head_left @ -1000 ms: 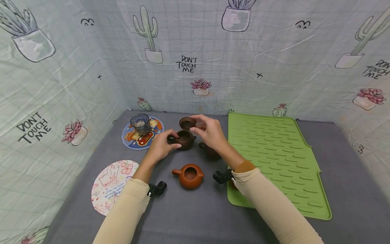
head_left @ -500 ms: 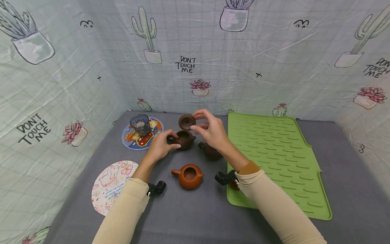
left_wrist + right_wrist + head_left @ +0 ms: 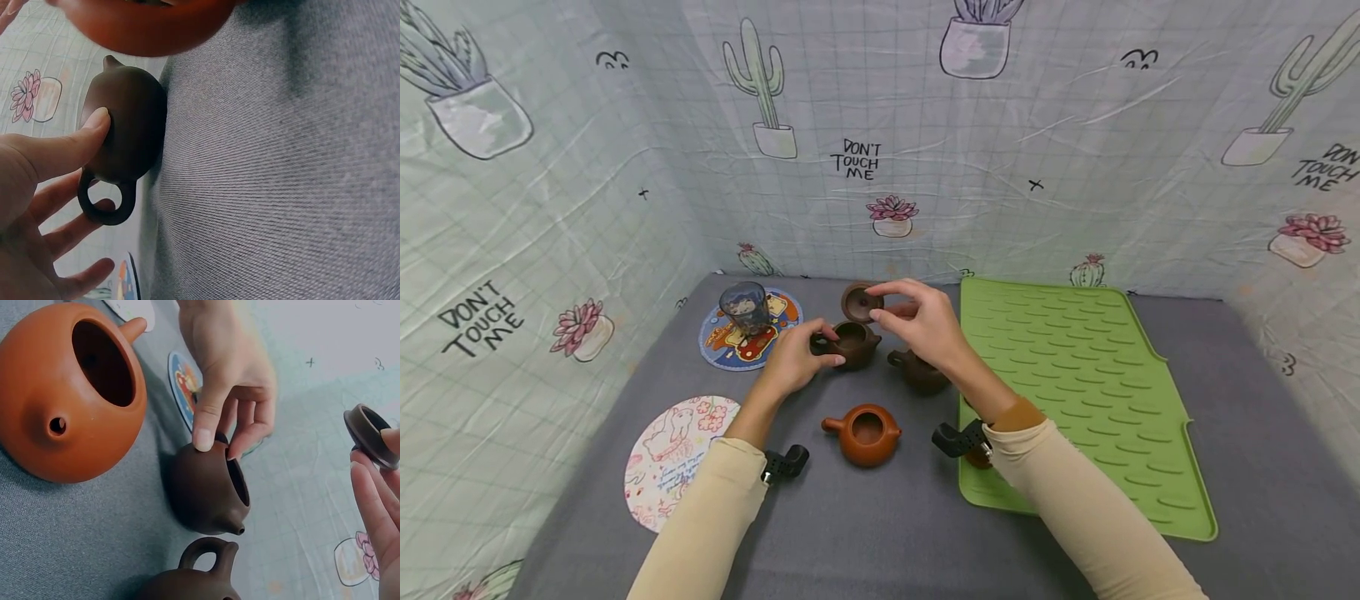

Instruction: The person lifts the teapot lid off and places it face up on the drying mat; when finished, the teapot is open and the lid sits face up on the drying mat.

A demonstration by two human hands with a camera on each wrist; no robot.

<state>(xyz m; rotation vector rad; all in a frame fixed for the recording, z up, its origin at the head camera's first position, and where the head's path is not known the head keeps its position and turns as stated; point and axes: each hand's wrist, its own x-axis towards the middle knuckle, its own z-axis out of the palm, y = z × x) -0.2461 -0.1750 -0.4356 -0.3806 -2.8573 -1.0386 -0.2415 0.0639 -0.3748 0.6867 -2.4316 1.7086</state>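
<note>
At rear centre of grey tabletop (image 3: 865,533): dark brown teapot (image 3: 852,343), lidless, standing upright. Left hand (image 3: 792,360) pinches pot at handle side, thumb on body, fingers by handle loop; judged steadying hold. Right hand (image 3: 925,321) pinches matching brown lid (image 3: 856,302) by fingertips, raised just above and behind pot mouth, lid tilted. Second dark teapot (image 3: 917,372) just right of first. Orange teapot (image 3: 865,433), lidless, nearer person. Green ribbed mat (image 3: 1075,375) at right. Glass cup (image 3: 745,307) on printed coaster (image 3: 718,342) at left.

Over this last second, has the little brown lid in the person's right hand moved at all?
Yes, slightly: the lid tilted upright and shifted a little left, hovering above the dark teapot.
</note>
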